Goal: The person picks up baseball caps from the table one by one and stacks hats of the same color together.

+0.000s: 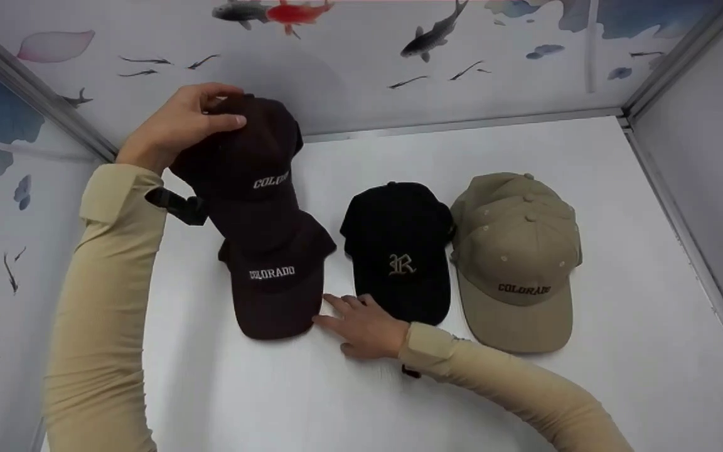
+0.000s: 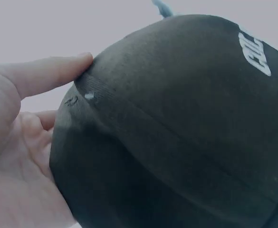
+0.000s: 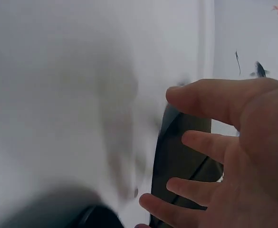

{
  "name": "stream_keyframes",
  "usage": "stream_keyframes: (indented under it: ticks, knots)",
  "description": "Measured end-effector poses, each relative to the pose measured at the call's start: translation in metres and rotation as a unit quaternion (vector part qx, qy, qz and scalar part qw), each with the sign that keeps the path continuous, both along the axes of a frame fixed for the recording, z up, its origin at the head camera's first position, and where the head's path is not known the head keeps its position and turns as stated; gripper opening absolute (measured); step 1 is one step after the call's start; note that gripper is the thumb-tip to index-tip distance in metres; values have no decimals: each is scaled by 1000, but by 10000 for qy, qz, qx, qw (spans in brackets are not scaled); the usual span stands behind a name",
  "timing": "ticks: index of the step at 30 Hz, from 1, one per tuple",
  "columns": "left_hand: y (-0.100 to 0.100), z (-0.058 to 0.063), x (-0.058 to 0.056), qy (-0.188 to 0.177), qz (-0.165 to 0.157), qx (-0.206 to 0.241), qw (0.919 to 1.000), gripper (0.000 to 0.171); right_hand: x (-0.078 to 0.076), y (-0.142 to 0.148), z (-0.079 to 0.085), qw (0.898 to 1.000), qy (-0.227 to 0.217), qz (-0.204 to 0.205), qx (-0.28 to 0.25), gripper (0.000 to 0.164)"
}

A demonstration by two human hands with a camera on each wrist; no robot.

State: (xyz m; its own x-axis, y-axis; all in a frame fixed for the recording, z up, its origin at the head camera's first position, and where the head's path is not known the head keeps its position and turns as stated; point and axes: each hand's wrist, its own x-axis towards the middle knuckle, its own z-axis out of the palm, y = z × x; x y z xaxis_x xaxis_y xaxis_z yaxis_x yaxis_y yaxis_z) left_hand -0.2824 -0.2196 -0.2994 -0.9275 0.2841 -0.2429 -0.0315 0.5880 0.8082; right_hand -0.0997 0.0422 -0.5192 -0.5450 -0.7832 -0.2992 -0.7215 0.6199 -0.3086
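At the upper left, my left hand (image 1: pixel 182 119) pinches the crown of a dark maroon cap (image 1: pixel 255 147), tilted up with its white lettering facing forward. In the left wrist view the thumb lies against the crown of that cap (image 2: pixel 186 109), and the other fingers are mostly hidden behind it. Below it a second dark maroon cap (image 1: pixel 277 311), lettered COLORADO, lies on the table, its crown partly covered by the raised one. My right hand (image 1: pixel 368 329) has its fingers extended at the right edge of the lower cap's brim; whether they touch is unclear.
A black cap (image 1: pixel 402 235) with an R emblem lies right of the maroon caps. Beside it stands a stack of several tan caps (image 1: pixel 518 251). The white table (image 1: pixel 637 263) is bounded by printed panels (image 1: pixel 361 56) at the back and sides.
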Motion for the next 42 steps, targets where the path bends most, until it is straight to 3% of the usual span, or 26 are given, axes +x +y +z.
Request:
stream_keyframes:
  ticks: [7, 11, 15, 20, 25, 29, 33, 37, 40, 42]
  knots:
    - [8, 14, 18, -703, -135, -243, 9971, 39, -3, 27, 11, 9979, 325, 100, -548, 56]
    - [7, 16, 27, -849, -744, -177, 9934, 25, -4, 38, 14, 9960, 430, 167, -766, 55]
    - [3, 17, 35, -1013, -1428, 85, 9845, 16, -4, 47, 14, 9950, 353, 102, -929, 52]
    - [-1, 8, 43, -1330, -2543, 165, 9578, 4, -5, 57, 13, 9919, 370, 8, -1218, 48]
    - [-4, -18, 56, -1638, -3494, 184, 9224, 17, -9, 65, 18, 9852, 465, 72, -1646, 41]
    - [-5, -44, 65, -1965, -3850, 371, 9010, 22, -13, 75, 22, 9806, 584, 55, -1869, 37]
    - [-8, -71, 68, -2360, -3933, 524, 8871, 13, -16, 83, 22, 9770, 671, -14, -2022, 34]
    - [-12, -93, 64, -2610, -3746, 376, 8889, 7, -19, 89, 21, 9725, 678, -74, -2227, 32]
    - [-16, -100, 59, -2665, -3462, 114, 8995, 10, -20, 92, 20, 9700, 674, -140, -2330, 30]
    - [-21, -102, 56, -2563, -3233, -234, 9106, 14, -20, 93, 19, 9693, 669, -187, -2358, 30]
